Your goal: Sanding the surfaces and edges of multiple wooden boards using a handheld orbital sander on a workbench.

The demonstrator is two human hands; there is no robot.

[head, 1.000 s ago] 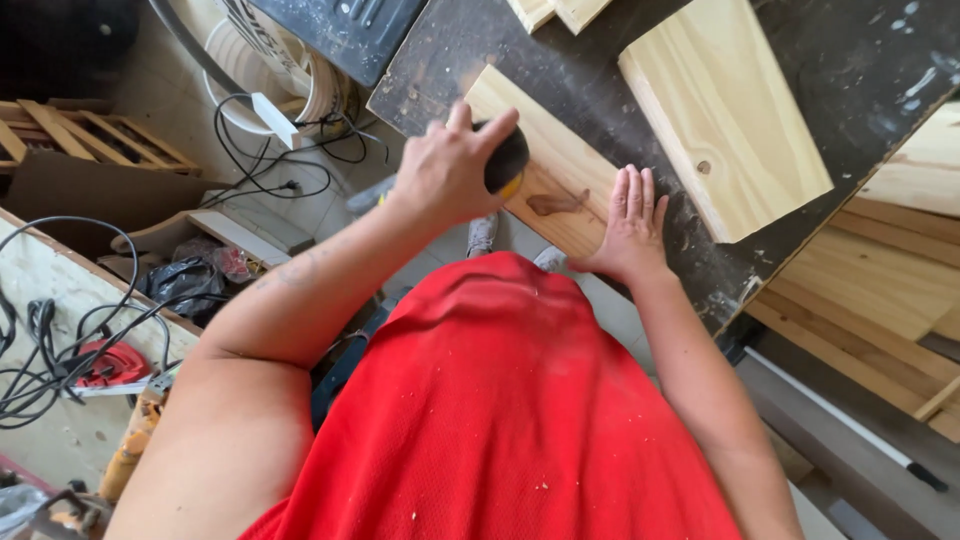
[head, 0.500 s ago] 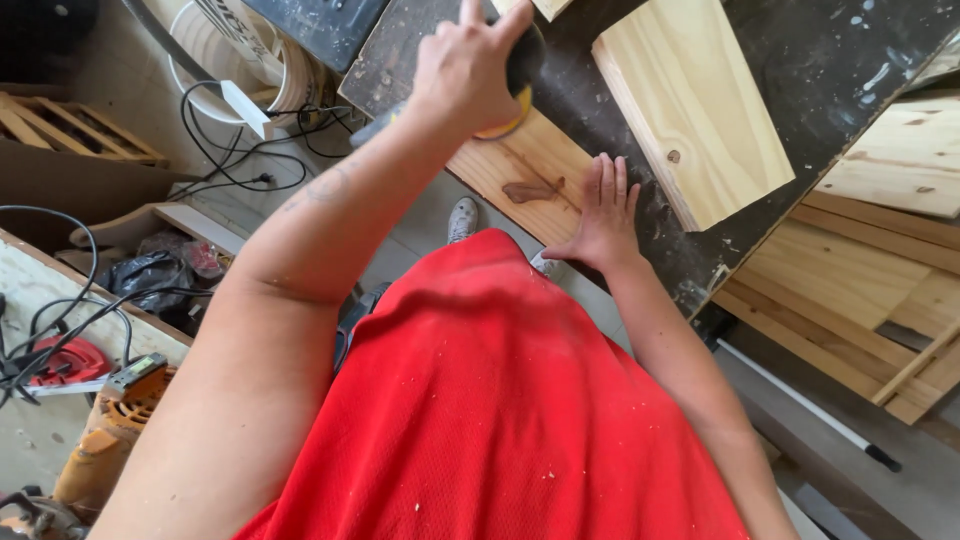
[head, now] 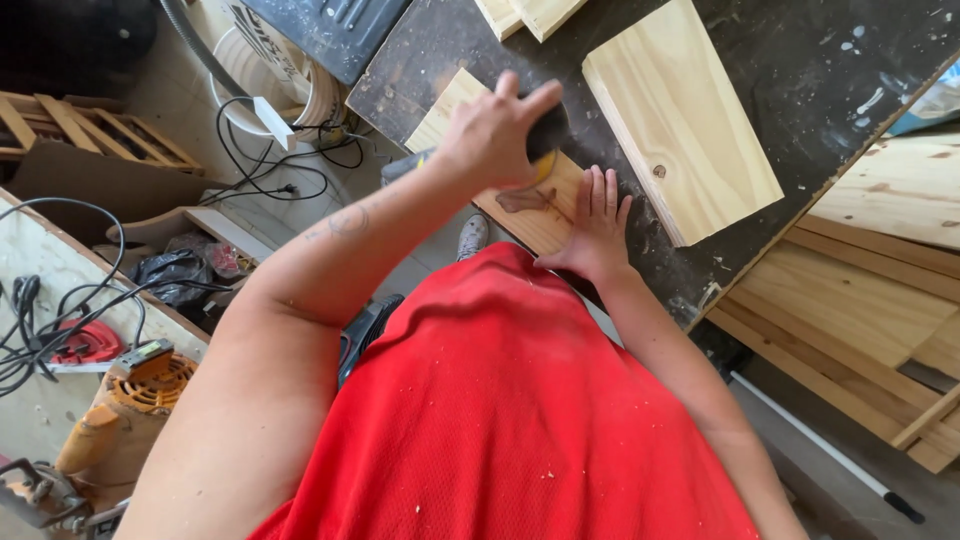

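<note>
a pale wooden board point(head: 520, 205) with a dark knot lies flat on the dark, paint-flecked desk point(head: 800, 80), its near end at the desk's edge closest to the person. the left hand point(head: 497, 135) sits on top of a sander point(head: 545, 135), a dark tool with a yellow pad, and presses it onto the board; the grip is wrapped over the tool's top, fingers curled around it. the right hand point(head: 597, 222) lies flat and spread on the board's near right corner, fingers straight, holding nothing, just beside the sander.

to the right of this board, apart from it, a second, wider pine board point(head: 680, 120) rests at the same slant on the desk. two more board ends point(head: 530, 12) show at the top edge. right of the desk is a stack of planks point(head: 860, 310). below, the person's red shirt point(head: 510, 420) fills the middle. on the floor to the left are black cables point(head: 270, 165), a white bucket point(head: 255, 80), a wooden pallet point(head: 70, 125) and an orange power tool point(head: 120, 410).
</note>
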